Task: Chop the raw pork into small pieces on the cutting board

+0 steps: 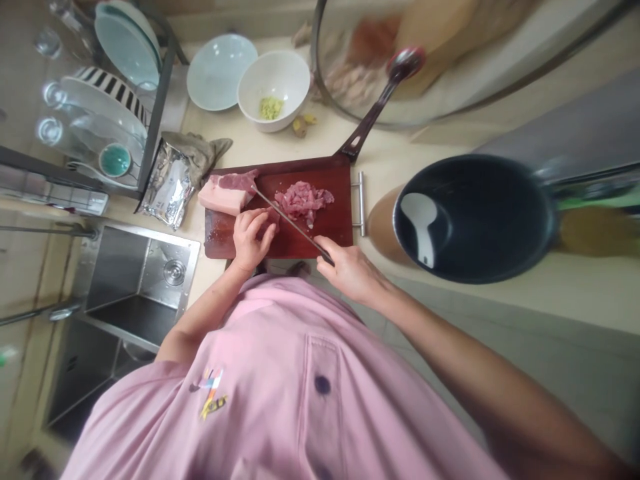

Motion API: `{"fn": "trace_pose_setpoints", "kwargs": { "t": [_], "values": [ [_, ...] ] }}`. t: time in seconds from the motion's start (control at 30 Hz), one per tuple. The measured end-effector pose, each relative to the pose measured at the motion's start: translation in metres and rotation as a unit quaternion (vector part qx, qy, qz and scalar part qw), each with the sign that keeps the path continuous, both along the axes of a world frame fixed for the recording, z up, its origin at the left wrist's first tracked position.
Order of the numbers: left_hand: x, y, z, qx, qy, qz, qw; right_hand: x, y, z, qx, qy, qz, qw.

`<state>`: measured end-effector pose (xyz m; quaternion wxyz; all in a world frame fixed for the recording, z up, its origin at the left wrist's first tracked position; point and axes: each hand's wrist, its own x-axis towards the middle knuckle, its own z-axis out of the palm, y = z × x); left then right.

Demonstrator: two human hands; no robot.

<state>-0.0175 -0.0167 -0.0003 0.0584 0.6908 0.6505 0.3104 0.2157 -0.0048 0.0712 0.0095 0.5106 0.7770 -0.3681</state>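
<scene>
The knife (293, 222) is held over the cutting board (215, 243), its handle wrapped by the closed fingers of the right hand (350, 272). At 9 o'clock from the handle, the left hand (251, 239) is set with fingers bent over a small meat piece (273, 217); whether it is pinched cannot be told. A nick could be suffered by those fingertips, lying near the blade, if the moist meat slid or the fingers were left uncurled. Cut strips (303, 202), heaped at 1 o'clock from the blade, might be scattered by a wide stroke. The knife's long axis is slanted across the board, its tip pointed between 10 and 11 o'clock, towards the pork slab (227, 192).
</scene>
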Motion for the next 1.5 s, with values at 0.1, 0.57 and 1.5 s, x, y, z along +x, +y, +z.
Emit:
{"fn": "trace_pose_setpoints", "kwargs": {
  "t": [0.1, 0.57, 1.5],
  "values": [
    [0.009, 0.006, -0.010, -0.005, 0.021, 0.044, 0.999, 0.001, -0.008, -0.002, 0.011, -0.028, 0.028, 0.999],
    [0.008, 0.013, -0.013, -0.009, 0.019, 0.053, 0.998, -0.016, 0.001, 0.000, -0.056, -0.050, 0.031, 0.997],
    [0.009, 0.008, -0.017, 0.040, -0.031, 0.066, 0.997, 0.010, -0.008, 0.012, -0.078, 0.001, 0.026, 0.997]
  ]
}}
